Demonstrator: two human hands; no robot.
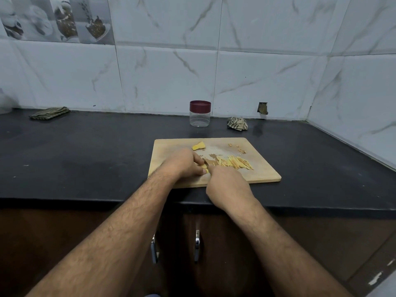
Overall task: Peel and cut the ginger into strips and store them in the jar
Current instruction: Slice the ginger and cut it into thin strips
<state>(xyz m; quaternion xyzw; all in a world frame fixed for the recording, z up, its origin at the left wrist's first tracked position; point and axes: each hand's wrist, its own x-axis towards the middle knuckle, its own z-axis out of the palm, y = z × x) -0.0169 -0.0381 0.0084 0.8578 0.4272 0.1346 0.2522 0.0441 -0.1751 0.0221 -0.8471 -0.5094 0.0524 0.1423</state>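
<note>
While the left hand (pixel 184 166) curls its fingertips onto a small yellow ginger piece (pixel 204 167) on the wooden cutting board (pixel 263 168), the right hand (pixel 227 183) closes around a knife handle, blade (pixel 211 161) just beside that piece. Cut ginger strips (pixel 235 162) lie right of the blade. 1 peeled chunk (pixel 198 145) sits farther back, the lidded jar (pixel 200 113) beyond the board.

No readable text, labels, brands or numbers anywhere; jar (pixel 200 114) at 12 o'clock unlabelled.
</note>
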